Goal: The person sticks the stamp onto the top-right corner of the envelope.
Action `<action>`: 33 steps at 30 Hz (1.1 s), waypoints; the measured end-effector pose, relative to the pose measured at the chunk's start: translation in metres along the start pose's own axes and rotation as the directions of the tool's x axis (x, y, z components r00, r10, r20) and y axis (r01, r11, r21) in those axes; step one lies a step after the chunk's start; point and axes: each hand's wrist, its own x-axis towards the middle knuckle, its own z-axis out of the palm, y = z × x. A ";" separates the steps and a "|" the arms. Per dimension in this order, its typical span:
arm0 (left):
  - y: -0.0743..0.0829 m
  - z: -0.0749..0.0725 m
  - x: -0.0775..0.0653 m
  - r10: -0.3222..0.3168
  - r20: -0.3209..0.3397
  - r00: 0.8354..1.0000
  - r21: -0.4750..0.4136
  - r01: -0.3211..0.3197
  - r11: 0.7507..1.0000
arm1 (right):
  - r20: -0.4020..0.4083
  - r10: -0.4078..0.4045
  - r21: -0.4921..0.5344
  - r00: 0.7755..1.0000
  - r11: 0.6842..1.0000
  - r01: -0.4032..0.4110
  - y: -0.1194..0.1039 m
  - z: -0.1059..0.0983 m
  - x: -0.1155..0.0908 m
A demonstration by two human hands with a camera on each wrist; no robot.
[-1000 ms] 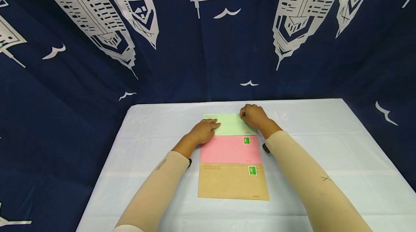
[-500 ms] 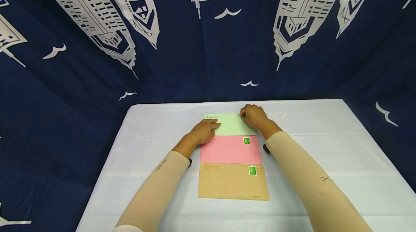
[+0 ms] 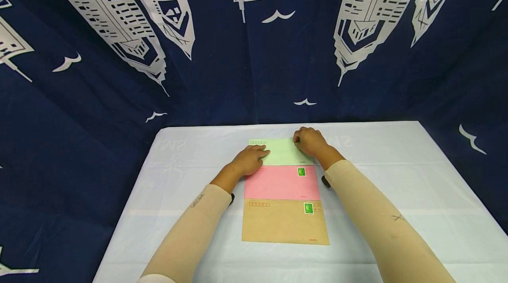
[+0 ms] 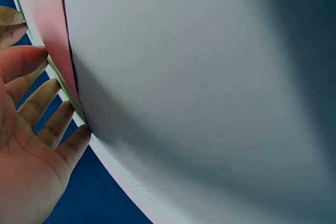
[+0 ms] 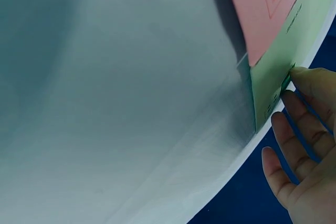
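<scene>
A light green envelope (image 3: 281, 154) lies at the far end of a column of three, partly overlapped by a pink envelope (image 3: 278, 185). My left hand (image 3: 248, 160) rests on the green envelope's left side, its fingers fairly straight and spread. At the right end of that envelope, my right hand (image 3: 311, 141) pinches a small green stamp (image 5: 286, 82) between thumb and index finger, close to the printed boxes. The other right fingers are loosely bent, as the right wrist view shows. Most of this stamp is hidden by the fingertips.
Nearest me is a tan envelope (image 3: 278, 225). Its green stamp (image 3: 308, 208) and the pink envelope's stamp (image 3: 301, 172) sit near their upper right corners. All lie on a white-covered table (image 3: 190, 150). A dark blue printed cloth (image 3: 222, 76) hangs behind it.
The right fingers shift very slightly at the green envelope's upper right corner, around the stamp. My left hand and the envelopes stay in place.
</scene>
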 end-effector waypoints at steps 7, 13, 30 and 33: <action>0.000 0.000 0.001 0.002 0.005 1.000 0.011 -0.002 1.000 | 0.007 -0.008 0.002 1.000 1.000 0.008 0.002 0.000 0.000; 0.001 0.000 0.001 0.002 0.002 1.000 0.007 -0.003 1.000 | 0.012 -0.007 0.010 1.000 1.000 0.007 0.003 0.001 0.000; 0.005 -0.003 0.002 -0.030 -0.009 1.000 -0.037 0.030 0.999 | -0.010 -0.008 0.036 1.000 0.999 0.008 -0.001 0.000 -0.004; 0.006 -0.005 0.002 -0.038 -0.005 0.999 -0.030 0.038 0.999 | -0.009 -0.002 0.038 1.000 0.999 0.002 -0.001 0.001 -0.004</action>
